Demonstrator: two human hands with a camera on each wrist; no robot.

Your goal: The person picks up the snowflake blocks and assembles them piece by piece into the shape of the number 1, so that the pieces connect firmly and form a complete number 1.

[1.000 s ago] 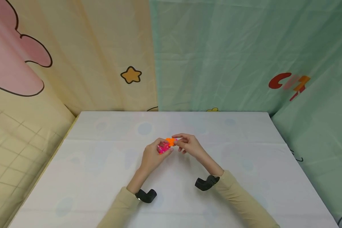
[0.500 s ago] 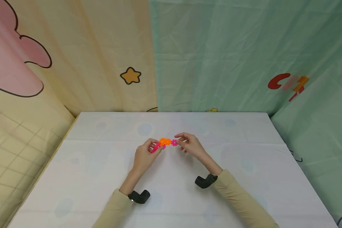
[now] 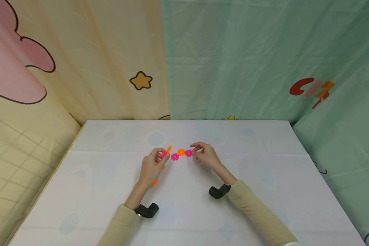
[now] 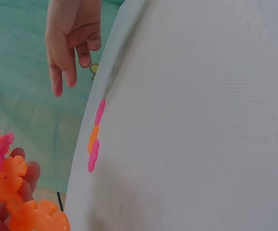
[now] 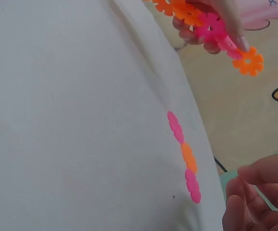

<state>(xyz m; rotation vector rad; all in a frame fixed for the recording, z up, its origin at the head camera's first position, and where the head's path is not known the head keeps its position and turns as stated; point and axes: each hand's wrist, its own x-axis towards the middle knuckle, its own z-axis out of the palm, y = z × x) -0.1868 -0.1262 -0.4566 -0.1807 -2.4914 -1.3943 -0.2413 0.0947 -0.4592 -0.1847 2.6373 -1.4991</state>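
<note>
In the head view my left hand [image 3: 150, 168] holds a chain of flower-shaped interlocking discs. Orange discs [image 5: 165, 6] and pink discs [image 5: 210, 27] make up this chain, and one orange disc [image 5: 248, 61] sticks out past the fingertips. Part of the chain lies hidden in the palm. On the table, a pink disc [image 3: 175, 156], an orange disc [image 3: 181, 152] and another pink disc [image 3: 188, 153] lie flat in a row. Whether these are joined I cannot tell. My right hand [image 3: 206, 157] hovers beside the row's right end, fingers loosely bent and holding nothing.
A pale cloth covers the table [image 3: 184, 212]. Behind it hang a beige curtain [image 3: 110, 51] and a green curtain [image 3: 233, 61], close to the table's far edge. Each wrist wears a black camera mount [image 3: 147, 210].
My left hand has moved left, carrying the chain away from my right hand. The row of discs, earlier largely covered, now shows on the table. My right hand has shifted slightly right.
</note>
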